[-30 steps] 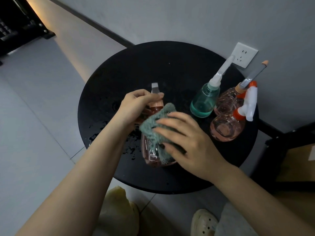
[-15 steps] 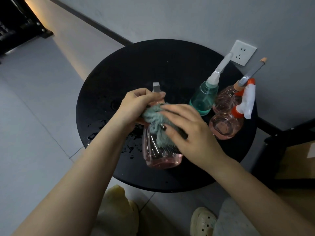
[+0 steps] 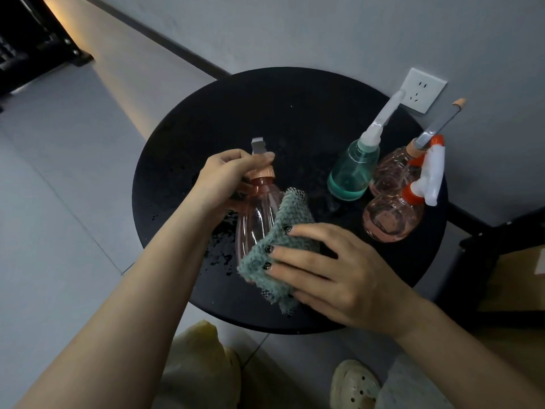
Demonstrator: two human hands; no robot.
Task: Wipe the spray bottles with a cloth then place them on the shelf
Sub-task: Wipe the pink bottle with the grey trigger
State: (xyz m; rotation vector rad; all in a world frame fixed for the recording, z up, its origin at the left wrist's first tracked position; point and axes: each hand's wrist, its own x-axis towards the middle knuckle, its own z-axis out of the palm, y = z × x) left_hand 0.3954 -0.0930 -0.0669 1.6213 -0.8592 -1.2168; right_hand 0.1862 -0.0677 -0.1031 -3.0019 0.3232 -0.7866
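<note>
The round table's [image 3: 224, 113] far-left half lies bare, while three spray bottles [image 3: 354, 169] crowd its right edge.

The cloth [image 3: 280, 246] covers the pink bottle's [image 3: 256, 214] lower right side; the dark furniture [image 3: 26, 39] runs off the frame's left edge.

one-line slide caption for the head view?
Left hand grips a pink plastic spray bottle while right hand presses a green knitted cloth against it.

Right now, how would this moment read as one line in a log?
step: wiping | left hand: holds pink bottle by neck | right hand: presses cloth on it | waiting: three bottles on table
</note>
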